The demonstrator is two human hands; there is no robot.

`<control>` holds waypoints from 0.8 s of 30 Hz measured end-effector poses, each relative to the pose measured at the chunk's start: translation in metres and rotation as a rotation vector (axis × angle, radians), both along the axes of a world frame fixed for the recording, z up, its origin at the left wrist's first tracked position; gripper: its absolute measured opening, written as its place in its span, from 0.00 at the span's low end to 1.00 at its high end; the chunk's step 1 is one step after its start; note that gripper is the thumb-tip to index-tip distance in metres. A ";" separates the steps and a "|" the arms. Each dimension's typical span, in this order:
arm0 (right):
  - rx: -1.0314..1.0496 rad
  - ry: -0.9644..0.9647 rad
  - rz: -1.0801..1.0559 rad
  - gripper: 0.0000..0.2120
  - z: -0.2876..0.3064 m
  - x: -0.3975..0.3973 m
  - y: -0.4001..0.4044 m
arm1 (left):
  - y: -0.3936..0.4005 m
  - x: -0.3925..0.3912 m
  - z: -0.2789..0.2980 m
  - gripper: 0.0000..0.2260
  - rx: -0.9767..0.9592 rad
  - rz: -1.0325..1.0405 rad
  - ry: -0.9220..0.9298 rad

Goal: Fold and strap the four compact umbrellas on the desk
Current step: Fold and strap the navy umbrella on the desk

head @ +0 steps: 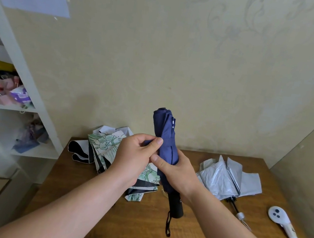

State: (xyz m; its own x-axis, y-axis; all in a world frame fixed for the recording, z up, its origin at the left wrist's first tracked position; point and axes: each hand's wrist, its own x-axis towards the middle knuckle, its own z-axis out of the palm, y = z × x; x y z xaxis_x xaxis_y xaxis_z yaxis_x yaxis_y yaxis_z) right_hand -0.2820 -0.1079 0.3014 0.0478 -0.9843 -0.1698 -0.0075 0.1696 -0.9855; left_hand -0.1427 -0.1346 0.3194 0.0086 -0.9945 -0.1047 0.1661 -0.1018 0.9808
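right hand (176,172) grips upright navy umbrella (166,138), tip up; left hand (136,154) pinches its strap.

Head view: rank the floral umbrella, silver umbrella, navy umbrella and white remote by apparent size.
1-2. floral umbrella and silver umbrella: similar spread, floral partly hidden by the hands, unranked.
3. navy umbrella, rolled, held nearer the camera.
4. white remote.
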 end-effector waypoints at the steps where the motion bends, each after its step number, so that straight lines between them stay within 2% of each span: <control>1: 0.012 -0.025 0.010 0.16 -0.001 -0.002 0.000 | 0.000 -0.001 0.000 0.02 0.005 -0.026 0.002; 5: 0.095 -0.115 0.027 0.14 -0.003 -0.003 0.000 | 0.002 -0.002 -0.003 0.06 0.016 -0.084 -0.004; 9: 0.080 -0.106 0.057 0.09 -0.006 -0.007 0.001 | 0.005 0.000 0.000 0.09 0.049 -0.106 -0.003; 14: 0.068 -0.160 0.021 0.08 -0.010 -0.008 0.003 | 0.008 0.000 0.007 0.10 0.068 -0.205 0.007; 16: 0.041 -0.114 -0.027 0.11 -0.011 -0.007 0.003 | 0.009 -0.002 0.010 0.13 0.037 -0.229 -0.054; 19: -0.029 0.061 -0.074 0.14 -0.012 -0.008 0.001 | 0.011 -0.006 0.011 0.16 -0.003 -0.235 -0.170; 21: -0.036 0.034 -0.109 0.15 -0.012 -0.009 0.001 | 0.011 -0.007 0.009 0.16 -0.016 -0.214 -0.144; 24: -0.015 -0.030 -0.142 0.17 -0.008 -0.011 0.002 | 0.013 -0.011 0.006 0.10 -0.023 -0.138 -0.010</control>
